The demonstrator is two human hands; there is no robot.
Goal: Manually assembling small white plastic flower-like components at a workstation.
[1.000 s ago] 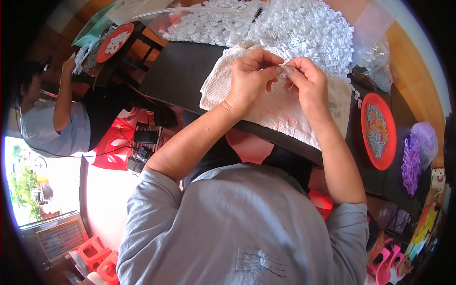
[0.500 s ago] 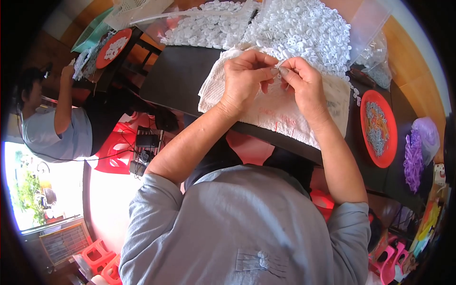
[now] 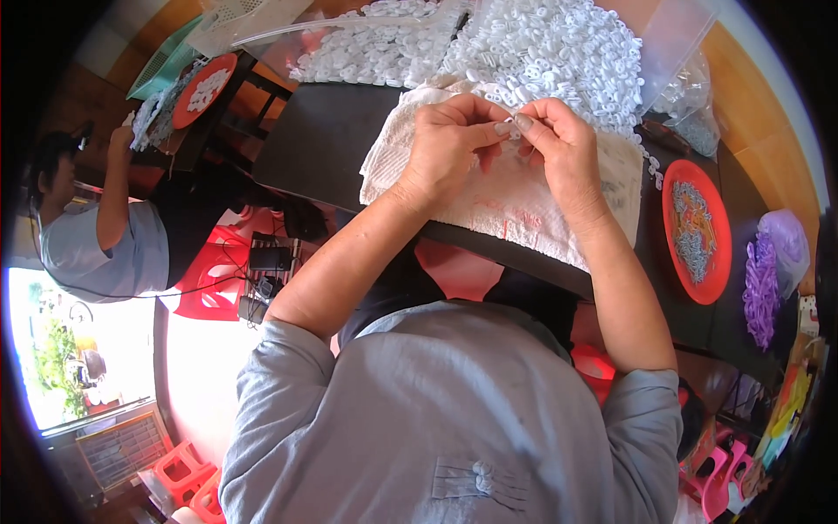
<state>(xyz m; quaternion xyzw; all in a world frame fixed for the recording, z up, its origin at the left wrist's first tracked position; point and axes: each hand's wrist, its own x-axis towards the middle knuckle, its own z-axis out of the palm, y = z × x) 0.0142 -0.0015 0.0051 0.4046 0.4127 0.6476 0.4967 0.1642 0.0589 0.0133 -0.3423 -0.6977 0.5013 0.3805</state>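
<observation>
Over a folded white towel (image 3: 497, 205), my two hands meet with the fingertips almost touching. My left hand (image 3: 449, 144) is closed in a pinch on a small white plastic piece (image 3: 514, 131), which shows between the fingertips. My right hand (image 3: 563, 148) is also pinched shut, thumb against forefinger, right beside that piece. Whatever the right fingertips hold is too small and hidden to make out. Just beyond the hands lies a big heap of small white oval plastic pieces (image 3: 559, 52), reaching the towel's far edge.
A red plate (image 3: 720, 262) of small grey metal parts stands at right, near purple plastic links (image 3: 761, 297) and a clear bag (image 3: 698, 113). More white pieces (image 3: 367, 52) lie at far left on the dark table (image 3: 305, 140). Another person (image 3: 105, 236) sits at left.
My right thumb has shifted slightly up and the fingertips have turned a little, so the white piece between them shows more. The whole view has shifted slightly.
</observation>
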